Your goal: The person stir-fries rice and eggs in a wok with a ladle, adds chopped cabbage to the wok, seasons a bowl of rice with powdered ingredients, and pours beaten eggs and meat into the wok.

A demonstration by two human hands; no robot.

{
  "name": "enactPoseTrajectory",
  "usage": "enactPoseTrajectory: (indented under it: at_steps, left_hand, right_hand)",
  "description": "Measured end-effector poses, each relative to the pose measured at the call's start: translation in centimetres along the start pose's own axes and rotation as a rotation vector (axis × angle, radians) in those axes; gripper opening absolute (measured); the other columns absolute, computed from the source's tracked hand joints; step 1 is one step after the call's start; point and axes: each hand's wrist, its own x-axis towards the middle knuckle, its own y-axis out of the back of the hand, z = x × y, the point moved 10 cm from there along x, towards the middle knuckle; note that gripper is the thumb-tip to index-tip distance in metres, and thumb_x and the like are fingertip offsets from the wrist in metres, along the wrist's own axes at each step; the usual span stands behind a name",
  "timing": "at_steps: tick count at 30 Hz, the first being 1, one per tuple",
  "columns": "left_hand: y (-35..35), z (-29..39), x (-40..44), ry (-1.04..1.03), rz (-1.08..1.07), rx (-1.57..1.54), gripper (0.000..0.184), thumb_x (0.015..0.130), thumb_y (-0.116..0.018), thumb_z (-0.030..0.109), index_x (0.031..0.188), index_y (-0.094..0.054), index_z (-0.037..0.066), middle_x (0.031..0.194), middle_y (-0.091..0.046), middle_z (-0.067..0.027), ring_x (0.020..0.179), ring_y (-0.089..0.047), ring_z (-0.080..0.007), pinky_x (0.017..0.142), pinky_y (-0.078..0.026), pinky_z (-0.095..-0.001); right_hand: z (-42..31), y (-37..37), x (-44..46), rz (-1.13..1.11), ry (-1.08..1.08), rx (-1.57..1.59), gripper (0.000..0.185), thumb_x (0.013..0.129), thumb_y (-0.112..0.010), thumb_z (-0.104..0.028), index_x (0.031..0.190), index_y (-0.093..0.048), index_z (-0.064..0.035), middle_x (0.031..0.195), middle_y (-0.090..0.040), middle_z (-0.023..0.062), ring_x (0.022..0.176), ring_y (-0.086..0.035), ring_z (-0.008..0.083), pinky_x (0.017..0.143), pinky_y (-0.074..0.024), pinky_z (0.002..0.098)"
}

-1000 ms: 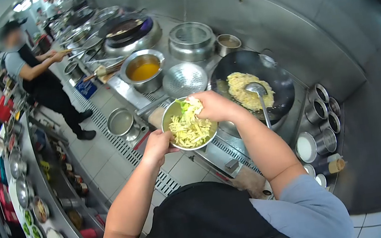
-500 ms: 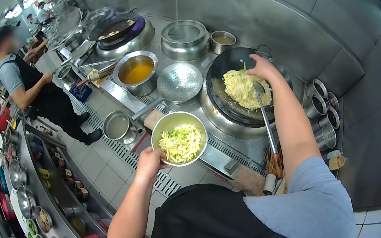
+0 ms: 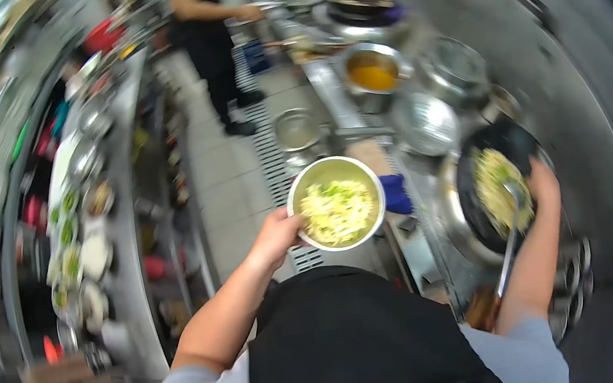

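Observation:
My left hand (image 3: 279,237) grips the left rim of a metal bowl (image 3: 378,213), held level in front of my apron. Shredded pale yellow and green food (image 3: 337,212) fills its bottom. On the right, my right hand (image 3: 543,183) is at the right edge of a dark wok (image 3: 470,184); its fingers are blurred and partly hidden. A yellow food mass (image 3: 495,182) lies in the wok. The ladle (image 3: 515,197) rests on that food, its handle sloping down past my right forearm.
A pot of orange liquid (image 3: 372,77) and a perforated strainer (image 3: 426,123) stand beyond the wok. A co-worker (image 3: 216,47) is in the aisle ahead. On the left, a counter (image 3: 129,240) bears bowls and plates of ingredients. Metal containers (image 3: 570,280) are at the lower right.
The view has swung left and is blurred. My right hand went from the bowl to over the wok, and is now at its right edge. My left hand still holds the bowl.

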Motion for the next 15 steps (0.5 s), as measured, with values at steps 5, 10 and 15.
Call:
enactPoseTrajectory:
  at_steps: [5, 10, 15]
  left_hand:
    - [6.9, 0.4, -3.3, -0.090, 0.124, -0.056, 0.030, 0.081, -0.051, 0.007, 0.108, -0.058, -0.004, 0.096, -0.066, -0.0124, 0.081, -0.065, -0.0189, 0.065, -0.055, -0.0294]
    - [15.3, -3.2, -8.4, 0.016, 0.346, -0.221, 0.030, 0.083, -0.052, 0.010, 0.107, -0.056, -0.006, 0.090, -0.065, -0.0141, 0.074, -0.066, -0.0201, 0.063, -0.057, -0.0311]
    - [25.6, -9.9, -19.5, -0.005, 0.742, -0.376, 0.026, 0.083, -0.052, 0.011, 0.102, -0.059, -0.006, 0.091, -0.065, -0.0148, 0.075, -0.067, -0.0219, 0.063, -0.058, -0.0313]
  right_hand:
    - [-10.2, -2.5, 2.8, 0.059, 0.246, 0.754, 0.031, 0.084, -0.058, -0.012, 0.112, -0.058, 0.0007, 0.088, -0.062, 0.0092, 0.074, -0.058, 0.0144, 0.064, -0.0482, 0.0280]
    - [-34.3, -7.2, -3.7, -0.462, 0.670, 0.951, 0.032, 0.085, -0.058, -0.008, 0.117, -0.054, -0.0007, 0.084, -0.059, 0.0056, 0.066, -0.056, 0.0121, 0.060, -0.0471, 0.0258]
    - [-51.4, -8.2, -23.7, -0.784, 1.230, 0.369, 0.040, 0.078, -0.067, -0.017, 0.114, -0.059, -0.0022, 0.094, -0.065, 0.0161, 0.077, -0.065, 0.0251, 0.070, -0.0504, 0.0343]
